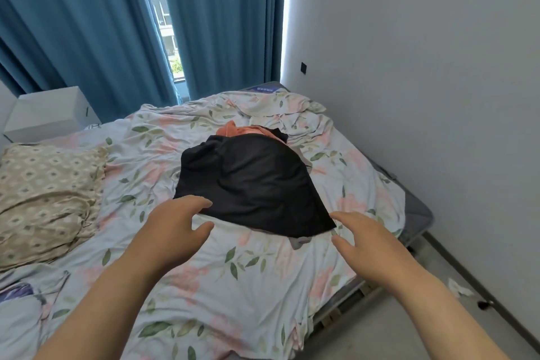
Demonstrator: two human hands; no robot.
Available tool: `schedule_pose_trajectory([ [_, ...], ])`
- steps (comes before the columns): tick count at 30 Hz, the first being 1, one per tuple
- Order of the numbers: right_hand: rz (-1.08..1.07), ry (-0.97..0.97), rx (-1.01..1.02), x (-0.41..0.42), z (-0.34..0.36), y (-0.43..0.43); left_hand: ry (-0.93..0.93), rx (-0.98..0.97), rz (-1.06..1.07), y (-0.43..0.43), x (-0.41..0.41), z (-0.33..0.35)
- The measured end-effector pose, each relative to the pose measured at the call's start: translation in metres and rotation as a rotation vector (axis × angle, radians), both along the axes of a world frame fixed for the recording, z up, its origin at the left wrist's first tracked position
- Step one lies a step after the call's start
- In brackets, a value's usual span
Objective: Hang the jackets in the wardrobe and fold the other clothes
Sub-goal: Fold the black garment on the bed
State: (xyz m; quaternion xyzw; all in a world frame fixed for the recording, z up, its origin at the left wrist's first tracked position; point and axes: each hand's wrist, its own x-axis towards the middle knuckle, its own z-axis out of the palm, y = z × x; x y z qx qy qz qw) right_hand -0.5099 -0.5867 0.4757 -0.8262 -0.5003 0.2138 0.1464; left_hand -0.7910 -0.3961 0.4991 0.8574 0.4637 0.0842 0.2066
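A black garment (251, 184) lies crumpled in the middle of the bed, on the floral sheet (233, 286). An orange-pink garment (233, 129) peeks out from under its far edge. My left hand (175, 225) hovers at the black garment's near left corner, fingers spread, fingertips at the cloth's edge. My right hand (368, 240) is spread beside the near right corner, just off the cloth. Neither hand holds anything.
A patterned beige pillow (43, 199) lies at the left of the bed. A white nightstand (49, 112) stands at the back left before blue curtains (87, 23). A grey wall (423, 82) runs along the right. A paper scrap (458, 288) lies on the floor.
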Motion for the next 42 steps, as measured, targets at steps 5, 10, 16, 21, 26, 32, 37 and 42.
schedule_pose_trajectory([
  [5,-0.067,0.029,0.001,0.007,0.006,-0.013,-0.038,-0.005,-0.023,0.009,0.011,-0.003],
  [10,-0.105,-0.008,-0.066,0.010,0.014,-0.019,-0.101,-0.043,-0.046,0.015,0.021,-0.015],
  [16,-0.120,-0.023,-0.085,0.015,0.015,-0.006,-0.113,-0.079,-0.070,0.030,0.041,-0.030],
  [21,-0.118,0.021,-0.069,0.038,0.006,0.001,-0.096,-0.094,-0.107,0.037,0.074,-0.037],
  [26,-0.085,0.053,-0.100,0.088,-0.014,0.016,-0.085,-0.115,-0.090,0.048,0.123,-0.053],
  [32,0.028,0.129,-0.107,0.189,-0.058,0.066,-0.004,-0.200,-0.012,0.046,0.216,-0.094],
  [37,0.114,0.230,-0.152,0.271,-0.112,0.104,0.085,-0.316,0.130,0.049,0.281,-0.132],
  [42,0.134,0.332,-0.237,0.326,-0.168,0.140,0.046,-0.460,0.275,0.057,0.330,-0.182],
])
